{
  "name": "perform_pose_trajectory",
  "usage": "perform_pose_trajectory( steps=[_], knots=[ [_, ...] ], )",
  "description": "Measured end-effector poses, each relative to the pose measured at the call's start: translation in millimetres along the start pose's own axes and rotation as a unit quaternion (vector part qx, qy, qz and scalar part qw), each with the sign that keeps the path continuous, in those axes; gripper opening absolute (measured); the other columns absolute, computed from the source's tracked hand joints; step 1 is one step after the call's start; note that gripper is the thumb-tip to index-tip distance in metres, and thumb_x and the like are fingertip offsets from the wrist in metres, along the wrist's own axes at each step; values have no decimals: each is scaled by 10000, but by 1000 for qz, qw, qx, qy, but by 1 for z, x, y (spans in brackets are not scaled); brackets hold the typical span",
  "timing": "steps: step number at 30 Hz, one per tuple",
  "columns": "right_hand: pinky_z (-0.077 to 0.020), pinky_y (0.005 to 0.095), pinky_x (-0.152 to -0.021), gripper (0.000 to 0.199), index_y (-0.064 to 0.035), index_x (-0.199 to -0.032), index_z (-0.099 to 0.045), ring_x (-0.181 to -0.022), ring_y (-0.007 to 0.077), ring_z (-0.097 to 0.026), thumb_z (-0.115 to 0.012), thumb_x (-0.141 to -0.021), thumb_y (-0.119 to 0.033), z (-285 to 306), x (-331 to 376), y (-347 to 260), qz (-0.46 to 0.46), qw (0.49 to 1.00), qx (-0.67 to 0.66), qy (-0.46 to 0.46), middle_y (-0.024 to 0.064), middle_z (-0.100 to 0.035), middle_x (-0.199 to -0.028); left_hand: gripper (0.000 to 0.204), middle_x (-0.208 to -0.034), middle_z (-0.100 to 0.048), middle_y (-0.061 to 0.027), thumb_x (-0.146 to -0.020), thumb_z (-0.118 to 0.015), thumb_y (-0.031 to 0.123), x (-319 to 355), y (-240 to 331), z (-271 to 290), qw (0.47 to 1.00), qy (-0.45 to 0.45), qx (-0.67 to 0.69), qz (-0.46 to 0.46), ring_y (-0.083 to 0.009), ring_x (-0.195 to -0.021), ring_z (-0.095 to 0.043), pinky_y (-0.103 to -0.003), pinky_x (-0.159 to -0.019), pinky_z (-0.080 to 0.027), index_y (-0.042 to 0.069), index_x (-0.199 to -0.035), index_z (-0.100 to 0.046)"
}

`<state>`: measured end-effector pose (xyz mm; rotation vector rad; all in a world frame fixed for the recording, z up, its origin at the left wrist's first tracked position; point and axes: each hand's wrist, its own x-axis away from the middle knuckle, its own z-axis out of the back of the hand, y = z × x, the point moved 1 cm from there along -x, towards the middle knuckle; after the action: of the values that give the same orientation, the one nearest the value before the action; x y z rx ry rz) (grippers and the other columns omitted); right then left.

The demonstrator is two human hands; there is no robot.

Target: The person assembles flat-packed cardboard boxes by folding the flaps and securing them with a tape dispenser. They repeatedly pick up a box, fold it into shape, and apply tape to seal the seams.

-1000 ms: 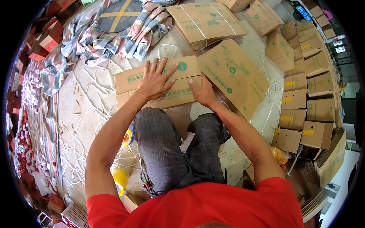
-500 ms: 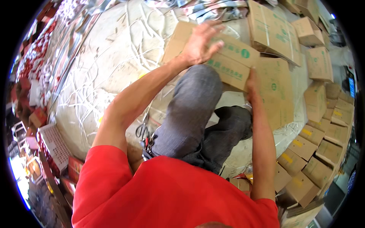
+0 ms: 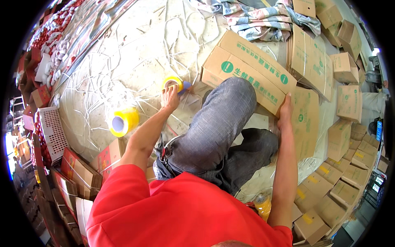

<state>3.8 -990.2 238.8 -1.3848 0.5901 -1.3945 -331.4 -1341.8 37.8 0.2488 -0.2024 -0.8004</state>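
My left hand is closed on a tape dispenser with a yellow roll and a blue part, low over the floor left of my knee. On the right, my right hand grips the near right corner of a brown cardboard box with green print. The box lies tilted beyond my raised knee, its side panel facing me; its underside is hidden. Nearer my left forearm, a thick yellow stack of tape rolls rests on the floor.
Flattened cartons lie right of the box, with a strapped carton bundle behind. Closed boxes stand in rows at lower right. White straps litter the left floor near a white crate. A striped tarp lies at the back.
My left hand has left the box top and moved left and down to the tape dispenser. My right hand stays at the box corner. The view has shifted, showing the yellow tape rolls.
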Motion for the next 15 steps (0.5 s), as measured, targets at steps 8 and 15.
perform_pose_trajectory(
  steps=[8, 15],
  knots=[
    [-427, 386, -1088, 674, 65, -1453, -541, -1267, 255, -567, -422, -1114, -505, 0, -7, 6, 9, 1000, 29, -3, 165, -608, -1418, 429, -1194, -654, -290, -864, -626, 135, 1, -30, 8, 998, 14, 68, 9, -401, -1185, -617, -544, -1043, -408, 7, -1266, -546],
    [-418, 400, -1108, 692, 66, -1446, -559, -1318, 275, -549, -440, -1103, -523, 3, -22, 18, 22, 1000, 14, 6, 181, -596, -1456, 659, -969, -659, -208, -803, -841, 417, 12, -5, 146, 942, 60, 329, 39, -303, -867, -631, -427, -818, -527, -50, -1196, -592]
  ],
)
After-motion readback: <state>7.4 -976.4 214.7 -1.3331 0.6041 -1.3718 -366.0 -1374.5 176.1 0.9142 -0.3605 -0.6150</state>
